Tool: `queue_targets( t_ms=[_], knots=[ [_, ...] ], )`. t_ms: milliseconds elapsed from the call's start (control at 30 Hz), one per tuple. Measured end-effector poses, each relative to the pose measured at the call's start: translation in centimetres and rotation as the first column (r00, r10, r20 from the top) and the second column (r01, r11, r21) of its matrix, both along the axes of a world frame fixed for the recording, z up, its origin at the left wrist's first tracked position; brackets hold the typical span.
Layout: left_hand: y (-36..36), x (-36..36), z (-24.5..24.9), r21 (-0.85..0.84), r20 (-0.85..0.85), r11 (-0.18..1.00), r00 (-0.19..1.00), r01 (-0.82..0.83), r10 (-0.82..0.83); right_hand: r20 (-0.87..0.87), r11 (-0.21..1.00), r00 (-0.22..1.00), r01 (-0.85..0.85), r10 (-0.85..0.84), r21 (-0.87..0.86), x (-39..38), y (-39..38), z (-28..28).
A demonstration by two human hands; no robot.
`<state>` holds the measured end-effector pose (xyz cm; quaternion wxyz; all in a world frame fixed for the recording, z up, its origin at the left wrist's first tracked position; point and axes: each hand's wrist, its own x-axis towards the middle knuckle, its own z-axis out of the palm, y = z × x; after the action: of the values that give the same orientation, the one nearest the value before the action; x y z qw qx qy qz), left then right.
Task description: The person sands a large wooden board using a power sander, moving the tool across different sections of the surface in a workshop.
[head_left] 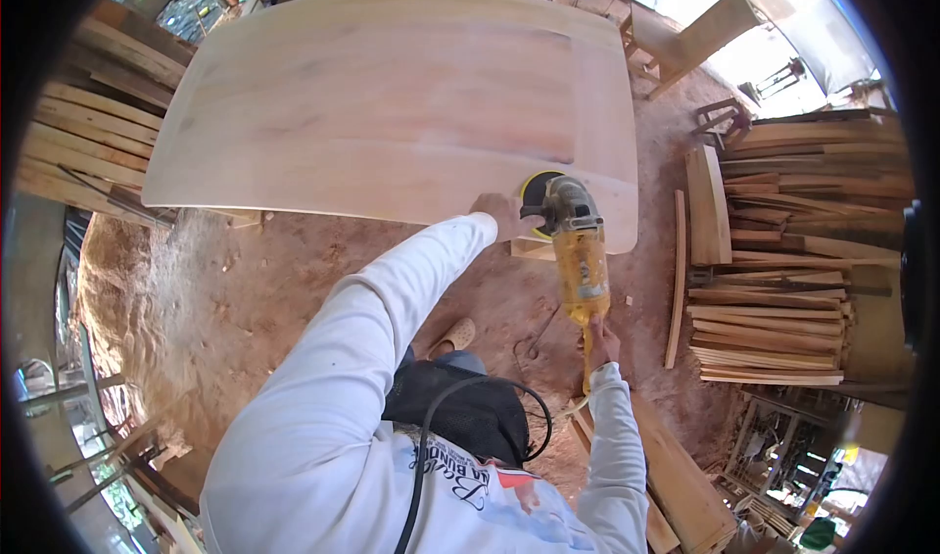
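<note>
A yellow power sander (582, 260) with a grey head rests its round, yellow-edged pad (535, 193) on the near right part of a large pale wooden tabletop (392, 103). My left hand (501, 213) is closed at the dark side handle beside the sander's head; the fingers are partly hidden. Around the rear handle, my right hand (604, 342) is wrapped, lower and to the right. The tabletop has reddish-brown and darker patches across its middle.
Stacked boards (769, 334) lie on the right, more planks (88, 143) on the left. A black cord (427, 446) loops over my body. Sawdust covers the floor (294, 270). Wide planks (685, 476) lie low right. A wooden chair (700, 40) stands at the back right.
</note>
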<state>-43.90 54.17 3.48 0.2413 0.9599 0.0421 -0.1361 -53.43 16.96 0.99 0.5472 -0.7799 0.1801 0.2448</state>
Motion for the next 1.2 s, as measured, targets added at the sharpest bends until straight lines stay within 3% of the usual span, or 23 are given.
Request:
queue_targets(
  t_ms=[233, 333, 400, 467, 500, 567, 600, 667, 800, 1000, 1100, 1200],
  knots=[
    [5.3, -2.7, 1.9, 0.026, -0.073, 1.0, 0.997, -0.009, 0.011, -0.115, 0.999, 0.993, -0.014, 0.018, 0.038, -2.4, 5.4, 0.8],
    [12.0, -5.2, 1.7, 0.11, -0.075, 0.992, 0.995, -0.062, 0.07, -0.102, 0.996, 0.99, -0.092, 0.094, 0.02, -2.8, 12.6, 0.8],
    [17.1, -6.9, 1.4, 0.086, -0.111, 0.991, 0.987, -0.107, 0.116, -0.089, 0.983, 0.981, -0.179, 0.174, -0.042, -3.3, 17.0, 0.3],
    [22.3, -10.5, 0.9, 0.066, -0.107, 0.985, 0.98, -0.161, 0.167, -0.108, 0.98, 0.975, -0.195, 0.197, 0.028, -4.9, 22.1, -0.4],
    [24.8, -12.0, 1.0, 0.053, -0.079, 0.981, 0.978, -0.188, 0.192, -0.113, 0.976, 0.97, -0.216, 0.217, 0.019, -5.6, 24.9, -0.2],
    [29.2, -15.3, 3.6, 0.034, -0.179, 0.968, 0.952, -0.247, 0.249, -0.137, 0.964, 0.956, -0.265, 0.259, -0.023, -7.7, 30.5, 1.2],
    [31.9, -17.0, 2.1, 0.056, -0.148, 0.959, 0.948, -0.278, 0.283, -0.15, 0.952, 0.945, -0.302, 0.292, -0.048, -8.8, 33.3, 2.0],
    [36.8, -20.8, 2.5, 0.086, -0.143, 0.944, 0.933, -0.32, 0.33, -0.079, 0.875, 0.882, -0.471, 0.464, -0.117, -10.3, 37.1, -3.0],
    [47.3, -27.8, 0.0, 0.2, -0.125, 0.892, 0.892, -0.406, 0.434, -0.144, 0.655, 0.696, -0.714, 0.704, -0.248, -13.4, 48.4, 2.3],
    [60.1, -35.7, -3.3, 0.264, -0.191, 0.814, 0.8, -0.517, 0.569, -0.109, 0.534, 0.557, -0.825, 0.823, -0.185, -15.8, 60.0, 4.0],
    [62.7, -38.6, -4.2, 0.302, -0.103, 0.763, 0.776, -0.572, 0.623, -0.088, 0.471, 0.498, -0.855, 0.863, -0.216, -15.8, 62.8, 4.6],
    [63.7, -40.0, -4.8, 0.276, -0.164, 0.76, 0.751, -0.588, 0.64, -0.065, 0.462, 0.487, -0.857, 0.871, -0.228, -15.9, 63.7, 3.8]
  ],
)
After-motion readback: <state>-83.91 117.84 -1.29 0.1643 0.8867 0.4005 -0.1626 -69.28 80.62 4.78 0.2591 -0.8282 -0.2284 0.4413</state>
